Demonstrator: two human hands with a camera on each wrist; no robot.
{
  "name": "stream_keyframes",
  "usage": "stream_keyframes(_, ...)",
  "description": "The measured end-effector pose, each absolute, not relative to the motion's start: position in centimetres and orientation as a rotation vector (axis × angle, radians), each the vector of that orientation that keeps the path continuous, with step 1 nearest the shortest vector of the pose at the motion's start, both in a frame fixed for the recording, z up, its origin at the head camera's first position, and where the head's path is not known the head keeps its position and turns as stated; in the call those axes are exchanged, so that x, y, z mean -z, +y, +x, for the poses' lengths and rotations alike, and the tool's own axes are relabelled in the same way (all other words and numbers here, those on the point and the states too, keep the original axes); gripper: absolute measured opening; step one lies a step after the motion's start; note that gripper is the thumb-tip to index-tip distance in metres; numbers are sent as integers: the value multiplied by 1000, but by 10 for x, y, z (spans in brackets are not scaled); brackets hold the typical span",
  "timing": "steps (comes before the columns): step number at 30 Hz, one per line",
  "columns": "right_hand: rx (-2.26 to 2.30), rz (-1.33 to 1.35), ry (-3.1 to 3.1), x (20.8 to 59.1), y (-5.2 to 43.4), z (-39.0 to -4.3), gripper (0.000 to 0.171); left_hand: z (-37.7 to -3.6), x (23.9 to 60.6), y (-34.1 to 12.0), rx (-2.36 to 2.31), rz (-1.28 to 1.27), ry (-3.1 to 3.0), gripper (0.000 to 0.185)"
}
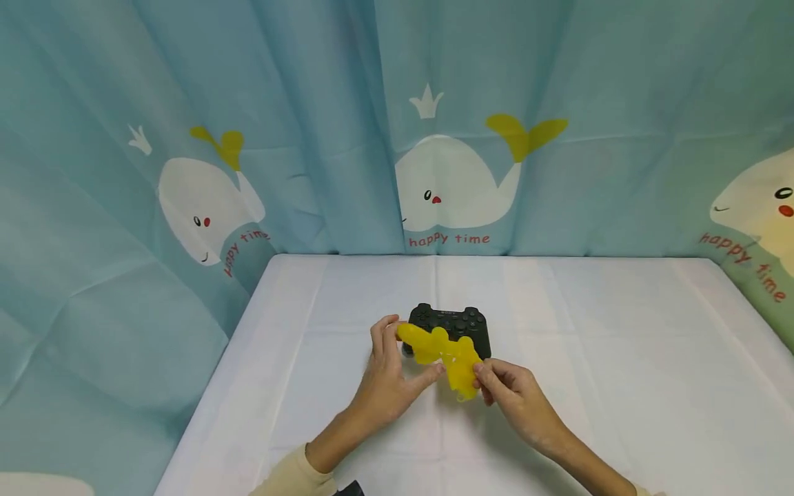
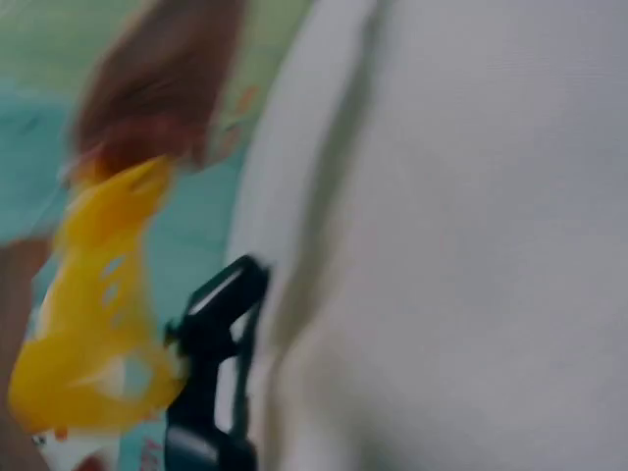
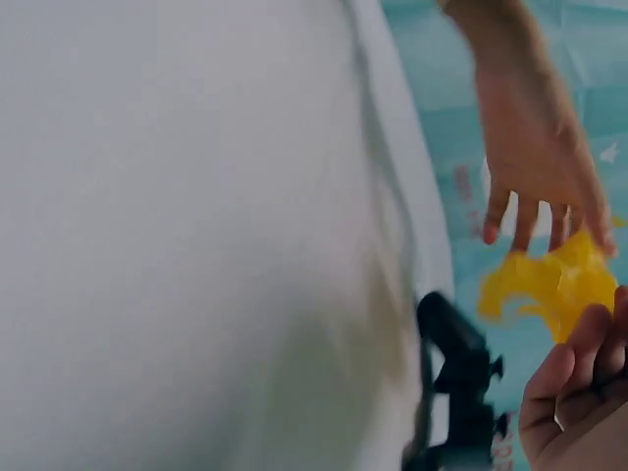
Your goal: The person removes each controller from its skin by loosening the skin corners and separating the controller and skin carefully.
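Observation:
A yellow, soft-looking silicone game controller cover point(image 1: 462, 375) is lifted over the table, tilted and folded toward its middle. My right hand point(image 1: 517, 399) pinches its right end between thumb and fingers. At the other end is my left hand point(image 1: 387, 386), its fingertips touching the cover and its thumb stretched along the lower edge. The right wrist view shows the left hand's fingers point(image 3: 525, 221) long and spread beside the cover point(image 3: 569, 285). Just behind the cover lies a black game controller point(image 1: 479, 334), partly hidden by it. In the left wrist view the cover point(image 2: 93, 314) is blurred.
A white cloth-covered table point(image 1: 620, 358) spreads around the hands. Blue curtains point(image 1: 322, 172) printed with whales stand behind it and to the left. Pale fabric fills much of both wrist views, beside a black bracket point(image 2: 201, 373) at the left wrist and another black bracket point(image 3: 461, 383) at the right.

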State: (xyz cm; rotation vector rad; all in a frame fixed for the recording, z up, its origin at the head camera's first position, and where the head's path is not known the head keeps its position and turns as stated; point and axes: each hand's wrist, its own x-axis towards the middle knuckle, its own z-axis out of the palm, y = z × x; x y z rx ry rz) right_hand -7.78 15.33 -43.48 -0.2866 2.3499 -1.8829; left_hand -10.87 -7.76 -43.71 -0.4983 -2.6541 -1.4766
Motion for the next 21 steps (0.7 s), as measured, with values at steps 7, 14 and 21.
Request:
stream_keyframes(7,1935,-312,2190,420,144,-74,35,-91,439,-71,788,-973,-2314,64)
stream_keyframes(14,2037,-23,1786,412,145,-80,38,-96,441,-67,859,-1278,-2158,34)
stream_keyframes(21,2159,146,1836,412,153,-91,40,-106,436,-68,776,-1243,-1920,15)
